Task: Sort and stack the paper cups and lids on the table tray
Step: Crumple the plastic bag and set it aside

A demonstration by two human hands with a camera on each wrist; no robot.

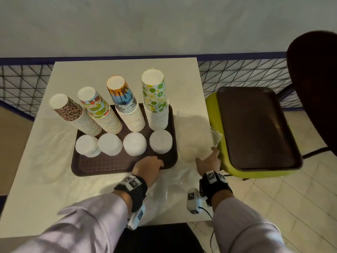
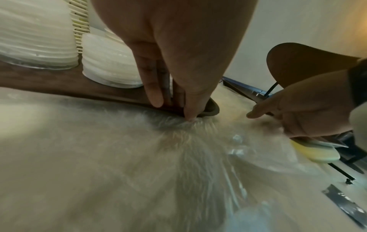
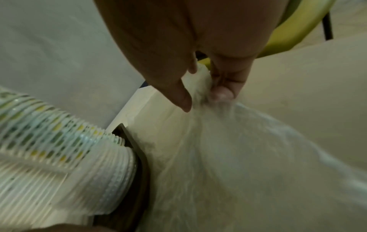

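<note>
On the brown tray point(image 1: 102, 165) stand four upside-down stacks of paper cups: leopard print point(image 1: 73, 115), fruit print point(image 1: 98, 108), palm print point(image 1: 125, 106) and lime print point(image 1: 156, 101). In front of them sit four piles of white lids point(image 1: 135, 143). My left hand point(image 1: 155, 164) grips the tray's front right corner, fingers point(image 2: 155, 94) on the rim and the thumb down at its edge on the clear plastic sheet point(image 2: 198, 157). Right of the tray, my right hand point(image 3: 202, 95) pinches a bunched fold of that plastic sheet point(image 3: 218, 157) between thumb and fingers.
The white table point(image 1: 127, 68) backs onto a wall with a black mesh fence. Close to its right edge stands a green chair point(image 1: 213, 106) with a second brown tray point(image 1: 255, 128) on its seat. A dark chair back point(image 1: 313, 88) rises at far right.
</note>
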